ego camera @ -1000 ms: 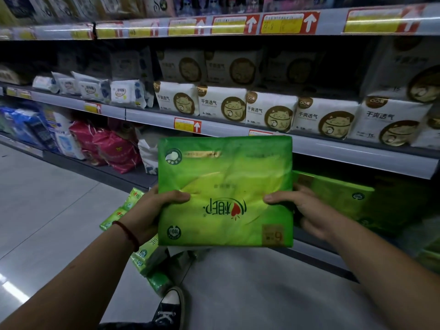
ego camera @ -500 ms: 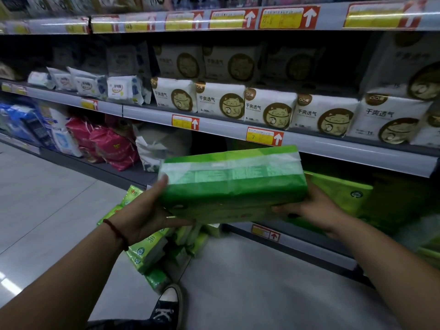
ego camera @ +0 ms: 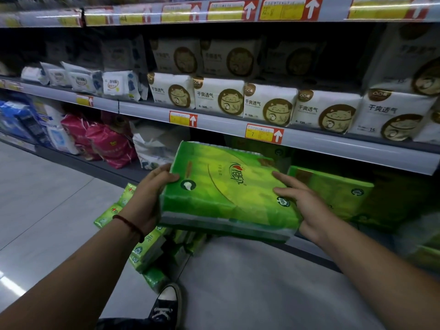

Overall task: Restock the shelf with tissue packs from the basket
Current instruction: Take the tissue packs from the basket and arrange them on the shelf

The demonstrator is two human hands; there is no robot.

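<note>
Tipped over since half a second ago, the one green plastic-wrapped tissue pack (ego camera: 226,194) I'm carrying now shows its printed face upward instead of its edge, and it has come closer to the bottom shelf opening. It hangs tilted in the air, under the grey metal shelf rail (ego camera: 333,148) and just beside a second green pack (ego camera: 333,191) already lying on the bottom shelf.

Both hands are on it. My left hand (ego camera: 147,198) grips the left edge, thumb on top and fingers curled beneath. My right hand (ego camera: 302,206) cups the near right corner with its fingers laid straight across the top; its thumb is hidden.

Below lies a heap of small green packets (ego camera: 145,248), too blurred to count. Five white cat-logo packs (ego camera: 269,103) front the middle shelf, and two pink bags (ego camera: 109,146) sit at lower left.
</note>
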